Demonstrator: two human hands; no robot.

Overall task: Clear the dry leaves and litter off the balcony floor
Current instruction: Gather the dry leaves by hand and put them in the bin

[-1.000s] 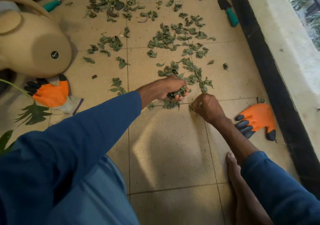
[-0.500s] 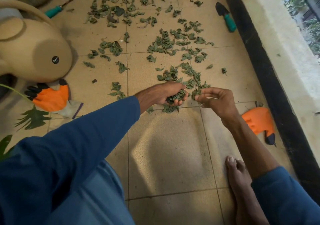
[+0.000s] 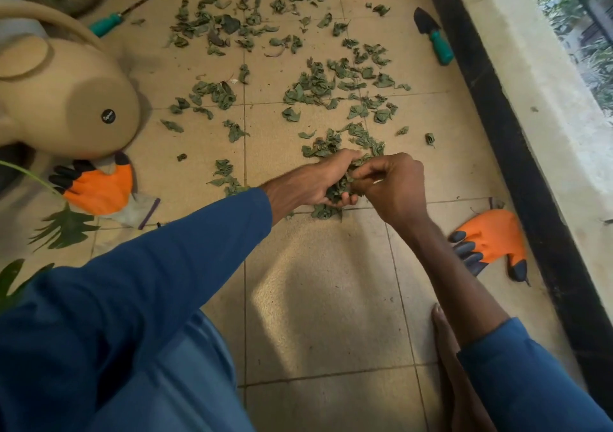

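Observation:
Dry green leaves [image 3: 315, 83] lie scattered over the beige tiled balcony floor [image 3: 315, 299], thickest toward the far side. My left hand [image 3: 318, 179] is cupped just above the floor and holds a bunch of leaves [image 3: 336, 189] in its palm. My right hand [image 3: 394, 186] sits right against it, fingers curled and pinched at the leaves in that bunch. A few leaves [image 3: 326, 212] lie on the tile directly under both hands.
A tan watering can [image 3: 66, 99] lies at the left, an orange glove [image 3: 96, 187] beside it. Another orange glove [image 3: 491, 242] is by the black ledge base [image 3: 517, 166] at right. A teal-handled trowel [image 3: 434, 38] and a teal-handled tool [image 3: 116, 16] lie farther off. My bare foot [image 3: 457, 365] is near right.
My right hand rose from the floor at the right and came over to my left hand, bringing leaves to the bunch held there. The left hand stayed nearly in place.

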